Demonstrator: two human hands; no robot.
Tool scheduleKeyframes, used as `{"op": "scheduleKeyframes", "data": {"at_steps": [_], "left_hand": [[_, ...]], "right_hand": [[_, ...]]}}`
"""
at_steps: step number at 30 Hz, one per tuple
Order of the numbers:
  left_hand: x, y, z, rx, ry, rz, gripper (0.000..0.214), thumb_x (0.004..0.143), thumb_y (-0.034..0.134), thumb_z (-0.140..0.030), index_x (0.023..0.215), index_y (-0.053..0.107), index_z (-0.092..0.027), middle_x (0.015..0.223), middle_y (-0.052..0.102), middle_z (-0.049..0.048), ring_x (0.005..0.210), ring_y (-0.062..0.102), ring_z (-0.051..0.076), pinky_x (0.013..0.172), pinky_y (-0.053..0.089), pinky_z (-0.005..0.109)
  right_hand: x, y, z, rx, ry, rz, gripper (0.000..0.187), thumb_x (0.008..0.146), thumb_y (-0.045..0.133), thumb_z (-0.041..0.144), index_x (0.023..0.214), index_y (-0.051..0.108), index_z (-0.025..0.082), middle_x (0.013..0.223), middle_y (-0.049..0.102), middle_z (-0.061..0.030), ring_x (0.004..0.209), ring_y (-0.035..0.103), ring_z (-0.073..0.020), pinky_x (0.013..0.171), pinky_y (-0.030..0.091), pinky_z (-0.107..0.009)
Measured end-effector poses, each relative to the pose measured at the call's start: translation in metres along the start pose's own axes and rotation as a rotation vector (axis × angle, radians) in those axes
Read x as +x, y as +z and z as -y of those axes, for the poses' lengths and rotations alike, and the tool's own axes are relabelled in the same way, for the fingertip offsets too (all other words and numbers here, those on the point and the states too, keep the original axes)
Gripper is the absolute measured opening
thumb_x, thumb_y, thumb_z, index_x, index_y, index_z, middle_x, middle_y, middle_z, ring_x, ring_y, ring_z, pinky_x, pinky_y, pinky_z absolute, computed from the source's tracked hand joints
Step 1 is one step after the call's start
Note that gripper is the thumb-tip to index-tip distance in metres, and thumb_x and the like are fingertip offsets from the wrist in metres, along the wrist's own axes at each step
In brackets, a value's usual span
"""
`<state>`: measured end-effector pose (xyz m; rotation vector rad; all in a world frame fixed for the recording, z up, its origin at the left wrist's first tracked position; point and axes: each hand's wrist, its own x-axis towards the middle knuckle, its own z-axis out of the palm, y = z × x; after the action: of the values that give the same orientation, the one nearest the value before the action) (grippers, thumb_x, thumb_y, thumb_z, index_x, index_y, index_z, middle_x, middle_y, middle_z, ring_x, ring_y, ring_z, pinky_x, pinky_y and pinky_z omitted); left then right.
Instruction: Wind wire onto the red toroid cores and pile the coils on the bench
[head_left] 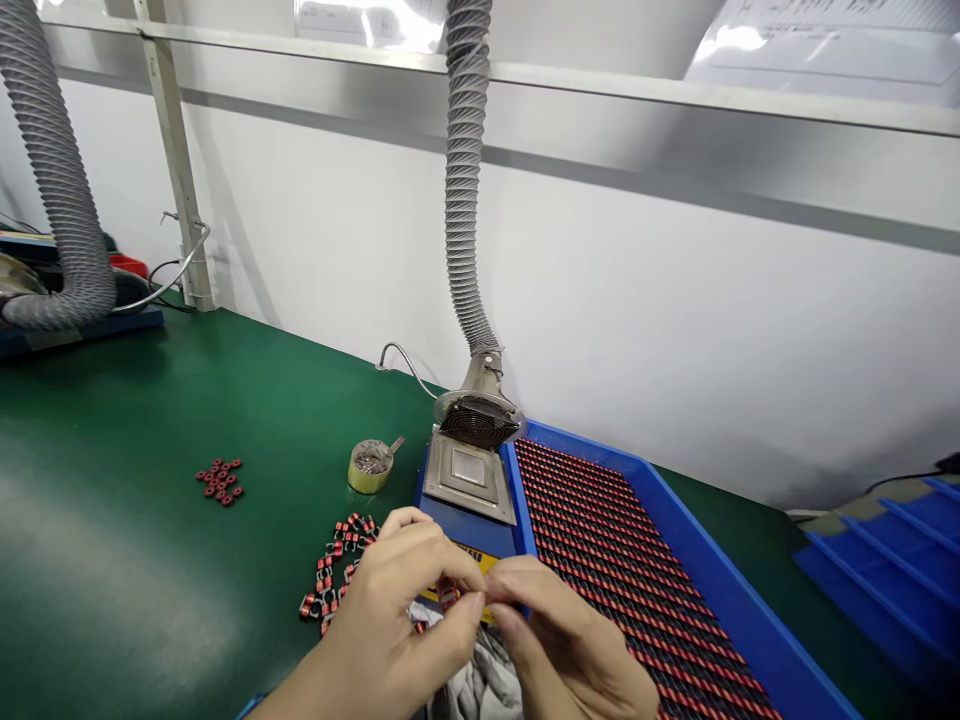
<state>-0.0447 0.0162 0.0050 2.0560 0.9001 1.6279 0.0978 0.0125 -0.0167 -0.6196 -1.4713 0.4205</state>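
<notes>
My left hand [409,600] is closed in a pinch around a small red coil [448,592], which shows in part between thumb and forefinger. Right beside it, the fingertips of my right hand [570,635] are pressed together and meet the left fingertips; anything in them is too small to make out. To the left of my hands lies a loose cluster of red-and-black coils [324,580], partly hidden by my left hand. Just beyond my hands stands a blue solder pot [471,485] with a square metal plate on top. Grey cloth [487,680] shows below my fingers.
A blue tray [697,555] at right holds many rows of red-and-black coils. Above the solder pot hangs a round fan hood [480,415] on a grey hose [465,180]. A yellow round tin [369,480] and small red rings [220,481] are on the green table [150,400].
</notes>
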Motion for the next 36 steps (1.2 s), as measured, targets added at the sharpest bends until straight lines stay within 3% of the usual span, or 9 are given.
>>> {"op": "scheduleKeyframes", "data": {"at_steps": [4,6,10,12,15,21,29,34,36], "left_hand": [[-0.004,0.004,0.002,0.121,0.062,-0.014,0.020,0.085,0.048,-0.006,0.074,0.054,-0.021,0.062,0.059,-0.0056,0.056,0.054,0.010,0.076,0.045,0.029],[-0.010,0.011,0.005,0.292,0.172,-0.104,0.021,0.086,0.048,-0.005,0.077,0.057,-0.022,0.062,0.058,-0.0062,0.057,0.055,0.010,0.090,0.041,0.037],[-0.017,0.017,0.009,0.407,0.266,-0.177,0.020,0.087,0.049,-0.006,0.080,0.059,-0.022,0.059,0.057,-0.0061,0.060,0.058,0.012,0.095,0.037,0.041],[-0.013,0.013,0.006,0.290,0.191,-0.137,0.020,0.086,0.049,-0.005,0.078,0.057,-0.022,0.061,0.059,-0.0065,0.058,0.057,0.011,0.092,0.040,0.038],[-0.004,0.003,-0.001,0.078,0.047,-0.027,0.021,0.084,0.048,-0.006,0.072,0.054,-0.021,0.060,0.060,-0.0059,0.054,0.053,0.010,0.073,0.046,0.029],[0.002,-0.002,-0.006,-0.092,-0.121,0.081,0.018,0.081,0.050,-0.011,0.066,0.056,-0.021,0.060,0.060,-0.0026,0.060,0.052,0.013,0.057,0.042,0.023],[-0.001,0.001,-0.003,-0.062,-0.071,0.032,0.020,0.079,0.050,-0.006,0.065,0.056,-0.020,0.056,0.058,-0.0052,0.055,0.050,0.011,0.062,0.040,0.026],[-0.004,0.003,0.005,-0.448,-0.348,0.001,0.011,0.082,0.065,-0.018,0.073,0.071,-0.022,0.092,0.069,0.0032,0.098,0.065,0.019,0.086,0.050,0.031],[-0.004,0.005,0.007,-0.627,-0.461,-0.014,0.010,0.082,0.071,-0.024,0.073,0.074,-0.023,0.106,0.067,0.0052,0.112,0.062,0.022,0.096,0.048,0.034]], "right_hand": [[-0.003,0.005,0.001,-0.183,-0.142,-0.023,0.032,0.082,0.062,-0.004,0.093,0.075,0.023,0.075,0.071,-0.0016,0.068,0.067,-0.0195,0.064,0.052,-0.032],[-0.005,0.006,0.002,-0.112,0.052,-0.041,0.020,0.091,0.058,0.011,0.077,0.068,0.021,0.067,0.065,-0.0017,0.062,0.062,-0.0184,0.060,0.049,-0.031],[-0.005,0.000,0.001,0.351,0.571,0.135,0.040,0.099,0.051,0.040,0.063,0.055,0.021,0.045,0.045,0.0049,0.037,0.035,-0.0118,0.038,0.034,-0.024],[-0.002,-0.005,0.000,0.424,0.539,0.127,0.040,0.099,0.052,0.039,0.064,0.059,0.021,0.044,0.048,0.0039,0.039,0.041,-0.0129,0.040,0.039,-0.024],[0.003,-0.010,-0.001,0.260,0.286,0.133,0.015,0.095,0.063,0.025,0.084,0.073,0.022,0.068,0.068,-0.0032,0.067,0.065,-0.0191,0.063,0.053,-0.029],[0.001,-0.005,0.001,0.178,0.089,0.149,0.014,0.093,0.065,0.015,0.098,0.073,0.026,0.078,0.071,-0.0020,0.074,0.066,-0.0192,0.068,0.054,-0.030],[0.000,-0.012,-0.005,0.120,0.219,-0.176,0.019,0.097,0.062,0.020,0.079,0.066,0.021,0.063,0.061,0.0014,0.060,0.059,-0.0149,0.058,0.049,-0.024],[0.002,0.002,-0.002,0.464,0.470,0.053,0.005,0.085,0.075,0.030,0.087,0.071,0.027,0.082,0.066,-0.0018,0.079,0.066,-0.0189,0.072,0.056,-0.029],[0.001,0.013,0.002,0.644,0.623,0.026,0.016,0.078,0.082,0.032,0.088,0.071,0.030,0.089,0.066,-0.0012,0.088,0.067,-0.0208,0.079,0.056,-0.033]]}}
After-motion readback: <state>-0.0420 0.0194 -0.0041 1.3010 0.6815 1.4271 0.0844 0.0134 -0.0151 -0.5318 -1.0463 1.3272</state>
